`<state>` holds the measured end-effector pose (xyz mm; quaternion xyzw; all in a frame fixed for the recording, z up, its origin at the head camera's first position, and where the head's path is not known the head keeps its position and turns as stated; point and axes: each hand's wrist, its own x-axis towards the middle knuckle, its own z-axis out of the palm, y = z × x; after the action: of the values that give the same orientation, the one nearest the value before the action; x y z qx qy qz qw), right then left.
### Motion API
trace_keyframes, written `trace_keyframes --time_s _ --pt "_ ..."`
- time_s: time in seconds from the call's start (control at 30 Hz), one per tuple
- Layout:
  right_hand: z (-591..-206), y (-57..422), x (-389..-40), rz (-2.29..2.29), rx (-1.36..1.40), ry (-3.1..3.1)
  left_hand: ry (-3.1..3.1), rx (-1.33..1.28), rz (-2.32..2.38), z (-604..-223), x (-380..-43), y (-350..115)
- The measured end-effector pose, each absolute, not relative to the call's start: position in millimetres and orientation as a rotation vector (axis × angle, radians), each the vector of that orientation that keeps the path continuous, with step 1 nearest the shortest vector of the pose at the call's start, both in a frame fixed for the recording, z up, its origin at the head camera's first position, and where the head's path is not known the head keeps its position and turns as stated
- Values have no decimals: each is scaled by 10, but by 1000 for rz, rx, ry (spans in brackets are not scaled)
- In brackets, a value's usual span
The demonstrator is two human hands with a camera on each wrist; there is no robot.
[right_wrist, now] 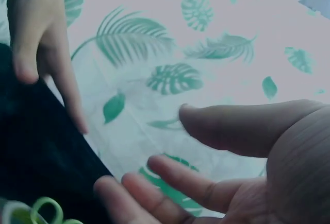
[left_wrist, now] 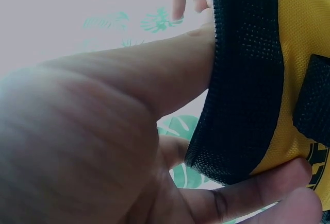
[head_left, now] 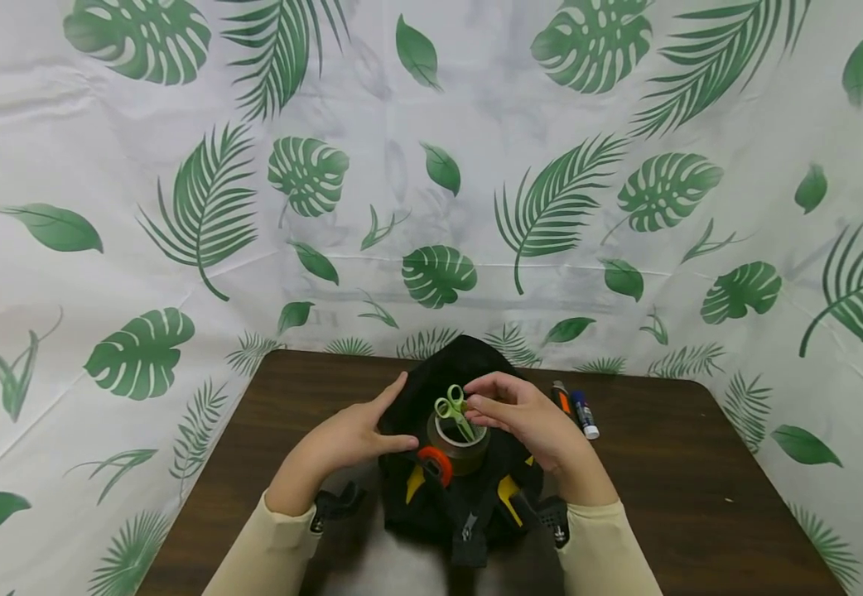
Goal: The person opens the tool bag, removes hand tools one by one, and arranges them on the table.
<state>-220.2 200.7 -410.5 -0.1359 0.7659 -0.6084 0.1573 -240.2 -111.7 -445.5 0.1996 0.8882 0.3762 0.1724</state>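
Observation:
A black tool bag (head_left: 420, 517) with yellow patches sits in front of me. My left hand (head_left: 349, 434) holds its left rim, thumb over the inner side; fingers (left_wrist: 289, 175) lie against the yellow outer cloth (left_wrist: 304, 13) in the left wrist view. Inside the bag's mouth is a brown tape roll (head_left: 469, 459) with green-handled scissors (head_left: 452, 406) upright in its hole. My right hand (head_left: 517, 414) hovers beside the scissor handles, thumb and fingers apart. In the right wrist view nothing lies between them, and the handles (right_wrist: 47, 211) show below the fingertips.
An orange ring-shaped thing (head_left: 435, 466) is at the bag's front. Right of the bag, a black and orange box cutter (head_left: 561, 400) and a blue and white glue stick (head_left: 585, 415) lie on the dark wooden table (head_left: 670, 463). A leaf-patterned cloth (head_left: 372, 215) hangs behind.

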Motion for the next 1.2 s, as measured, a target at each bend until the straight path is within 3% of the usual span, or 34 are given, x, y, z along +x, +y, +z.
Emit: trace_keyframes --time_s 0.23,0.53,1.2 --pt "-4148 1759 -2542 -1293 -306 2582 2513 566 1069 -4477 -2389 -1120" --pt "-4372 1674 -2750 -1008 -307 2612 2515 567 1060 -4496 -2362 -1121" --pt "-4543 1713 -2791 -775 -460 2689 2536 587 1055 -4506 -2374 -1095"
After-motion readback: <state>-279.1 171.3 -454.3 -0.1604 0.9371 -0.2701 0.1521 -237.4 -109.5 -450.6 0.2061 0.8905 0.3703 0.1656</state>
